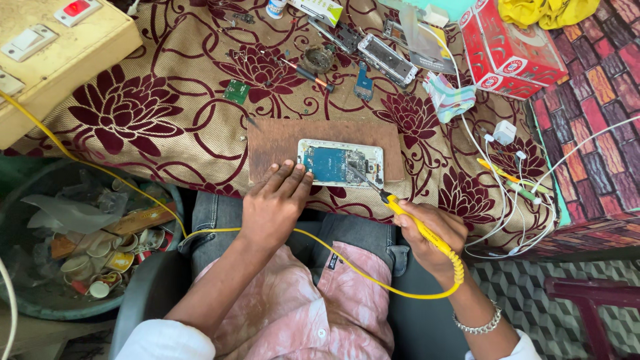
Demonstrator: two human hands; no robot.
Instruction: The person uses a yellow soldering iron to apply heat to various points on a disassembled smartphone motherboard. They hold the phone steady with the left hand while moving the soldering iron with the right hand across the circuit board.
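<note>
Far left: switch box (47, 53) on the table (153, 153), bin of paper cups (93, 260) below. Left hand (275, 203) lies flat, fingers together, pinning the opened phone (340, 163) on its wooden board (280, 143). Back cover is off, circuit board exposed. Right hand (432, 235) clamped on yellow soldering iron (413, 220), tip touching the board w/ reassembly not begun. Red box (510, 47) far right.

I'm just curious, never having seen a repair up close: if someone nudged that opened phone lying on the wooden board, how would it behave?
The opened phone looks flat and thin, so it would probably slide on the wooden board rather than roll or tip. Its bare circuit board suggests it is fragile. The left hand steadying its edge hints that it is light and shifts easily.
</note>
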